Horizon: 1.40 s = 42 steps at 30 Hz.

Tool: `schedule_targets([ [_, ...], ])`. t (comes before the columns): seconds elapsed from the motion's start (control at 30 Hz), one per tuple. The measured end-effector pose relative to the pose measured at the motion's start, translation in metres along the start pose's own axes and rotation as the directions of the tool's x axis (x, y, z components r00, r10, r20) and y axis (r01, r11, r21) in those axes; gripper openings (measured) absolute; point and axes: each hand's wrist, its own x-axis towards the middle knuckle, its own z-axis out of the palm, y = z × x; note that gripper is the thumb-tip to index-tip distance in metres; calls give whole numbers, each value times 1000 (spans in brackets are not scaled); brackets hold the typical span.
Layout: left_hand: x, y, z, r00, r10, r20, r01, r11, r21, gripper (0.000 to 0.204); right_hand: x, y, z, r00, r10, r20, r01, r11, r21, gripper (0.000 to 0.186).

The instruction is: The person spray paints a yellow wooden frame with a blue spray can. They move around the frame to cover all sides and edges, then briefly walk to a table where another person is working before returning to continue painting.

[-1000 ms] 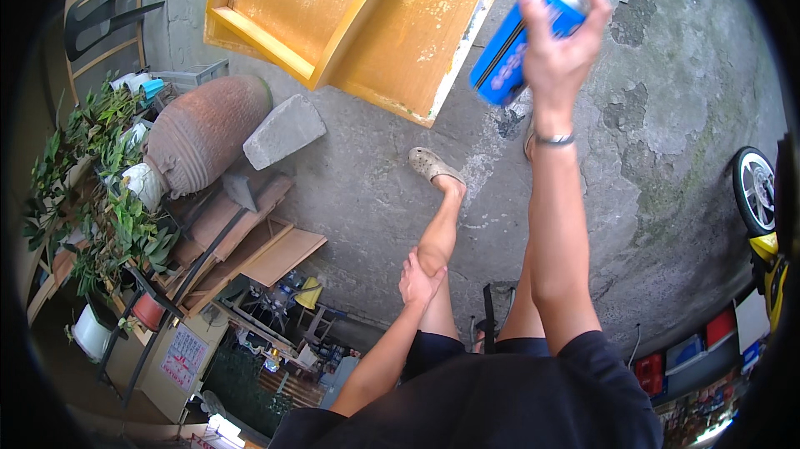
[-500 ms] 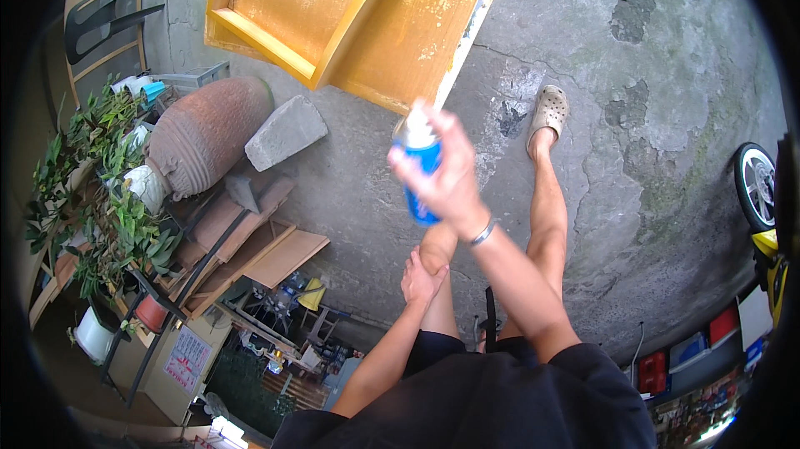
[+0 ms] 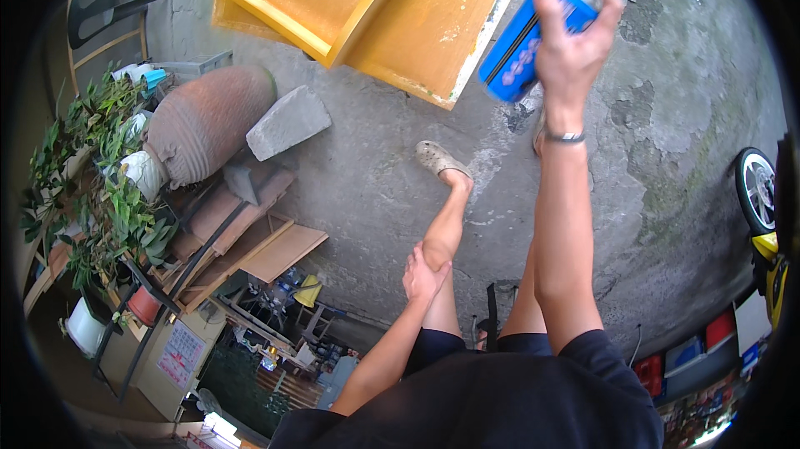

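Observation:
My right hand [image 3: 573, 53] is wrapped round a blue spray can [image 3: 510, 61] with a white top. The can is raised out to the right, tilted, its white end pointing up and right beside my fingertips. Close to its lower left is the near corner of a yellow wooden piece of furniture [image 3: 500, 20], lying on the floor with a raised divider and scuffed, paint-worn edges; the can appears apart from it. Resting over my bent left knee, my left hand [image 3: 423, 275] has its fingers lying on the skin and holds nothing.
On the left are a large clay jar [image 3: 212, 120] on its side, a concrete block [image 3: 289, 122], stacked wooden boards [image 3: 283, 253] and leafy plants [image 3: 125, 182]. A dark plastic chair [image 3: 104, 11] stands at far left. A wheel [image 3: 756, 190] shows at the right edge.
My right hand has swung the spray can up and to the right, away from in front of my left leg. My left clog now shows. The left hand stays on the knee.

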Motion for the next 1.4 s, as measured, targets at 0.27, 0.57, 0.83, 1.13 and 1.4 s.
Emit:
schedule_targets([
  [0.27, 5, -19, 3, 1000, 11, -13, -11, 1000, -10, 92, -175, -38, 28, 900, 266, 344, -307, 949, 70, 64],
  [0.57, 11, -36, 2, 1000, 17, -23, -18, 999, -48, 92, -203, -51, 40, 913, 151, 380, -181, 983, 43, 67],
  [0.83, 16, -45, -7, 1000, 22, -22, -24, 997, -67, 93, -97, -36, 33, 992, 22, -123, -19, 1000, 19, 59],
  [1.13, 20, -53, -3, 998, 49, -38, -52, 995, -81, 92, -221, -69, 43, 936, 144, 321, -164, 986, 34, 66],
  [1.4, 17, -47, 6, 1000, 24, -17, -25, 998, -59, 90, -219, -77, 34, 886, 138, 442, -143, 989, -23, 70],
])
